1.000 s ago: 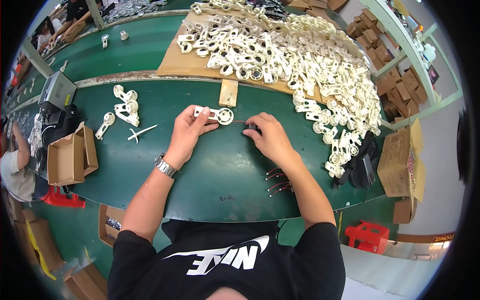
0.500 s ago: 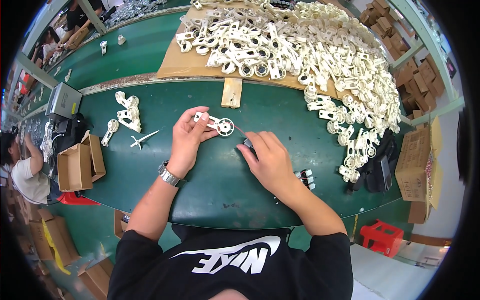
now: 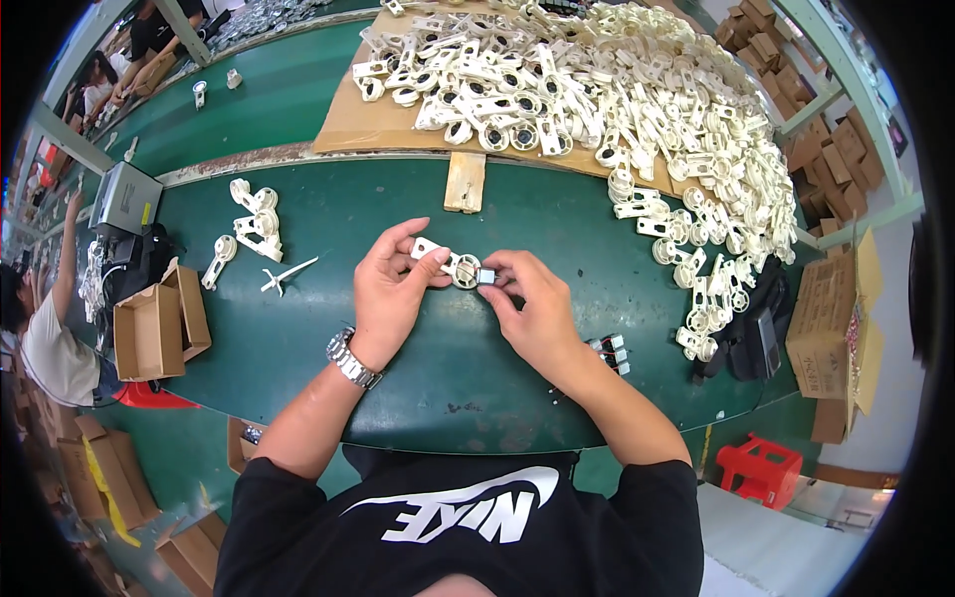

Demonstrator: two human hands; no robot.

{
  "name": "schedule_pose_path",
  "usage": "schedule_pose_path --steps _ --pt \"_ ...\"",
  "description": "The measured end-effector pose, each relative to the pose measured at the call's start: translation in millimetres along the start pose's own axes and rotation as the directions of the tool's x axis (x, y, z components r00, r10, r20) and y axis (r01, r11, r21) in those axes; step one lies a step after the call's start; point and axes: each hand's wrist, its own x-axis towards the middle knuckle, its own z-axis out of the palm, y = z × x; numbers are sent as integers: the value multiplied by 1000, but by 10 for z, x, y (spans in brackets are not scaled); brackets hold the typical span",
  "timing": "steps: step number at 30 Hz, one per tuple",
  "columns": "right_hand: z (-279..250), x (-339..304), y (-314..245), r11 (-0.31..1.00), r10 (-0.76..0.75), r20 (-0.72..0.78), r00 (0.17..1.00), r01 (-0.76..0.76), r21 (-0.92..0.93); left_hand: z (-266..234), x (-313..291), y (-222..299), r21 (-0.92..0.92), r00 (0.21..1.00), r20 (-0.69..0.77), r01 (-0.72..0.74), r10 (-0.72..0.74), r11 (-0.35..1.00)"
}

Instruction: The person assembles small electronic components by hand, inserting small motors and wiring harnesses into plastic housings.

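Over the middle of the green table, my left hand pinches a white plastic housing by its narrow end between thumb and fingers. The housing's round, spoked end points right. Between the thumb and fingers of my right hand is a small boxy grey-and-black part, right beside the housing's ring; whether they touch I cannot tell. Several similar boxy parts lie on the table by my right forearm. To the left are a few white housings and a thin white branched plastic piece.
A large heap of white housings covers cardboard at the back and spills down the right side. A wooden block lies ahead of my hands. At left stand an open cardboard box and a grey metal box. Other people sit beyond.
My right hand has moved left, bringing the boxy part up to the housing's ring; the red wire seen before is no longer visible. My left hand shifted slightly right. A person at left raised an arm.
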Motion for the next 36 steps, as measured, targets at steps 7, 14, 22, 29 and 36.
schedule_pose_path --steps 7,14,22,29,36 --pt "-38 38 -89 985 -114 77 990 123 -122 69 -47 36 -70 994 -96 -51 44 996" --pt "-43 50 -61 895 368 158 917 -395 209 72 -70 9 -128 997 -41 -68 63 989" --pt "-10 -16 -111 955 -52 68 996 70 -289 136 -167 31 -34 993 -77 -88 85 996" --pt "-57 -8 -179 934 -103 88 991 127 -333 196 -208 -42 154 991 -58 -114 124 981" --pt "48 49 -222 911 -157 111 981 188 -366 143 -229 -33 110 986 -51 -153 160 982"
